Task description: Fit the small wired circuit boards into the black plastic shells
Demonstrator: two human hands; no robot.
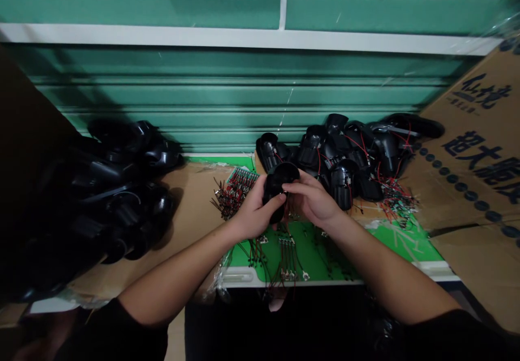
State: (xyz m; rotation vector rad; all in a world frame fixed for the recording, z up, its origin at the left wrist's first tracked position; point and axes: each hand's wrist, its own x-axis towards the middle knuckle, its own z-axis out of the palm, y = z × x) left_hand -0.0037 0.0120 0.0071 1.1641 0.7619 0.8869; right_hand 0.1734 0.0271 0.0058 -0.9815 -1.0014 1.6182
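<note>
Over the middle of the table I hold a glossy black plastic housing [279, 179], rounded at its upper end. My left hand [257, 207] is wrapped around its left side, the thumb lying across the front. From the right, my right hand [314, 199] grips the same housing, with a finger reaching onto its face near the left thumb. Whether a small part sits between those fingertips cannot be made out. Just below lie small circuit boards with thin wires [286, 242] on the green board [312, 247]. Left of my hands is a dense bundle of wired boards [238, 190].
A large pile of black housings [122, 187] fills the left side. More housings with red wires [345, 160] lie behind at right, beside loose wired parts [400, 198]. A printed cardboard box [479, 144] stands far right; a green slatted wall [227, 95] closes the back.
</note>
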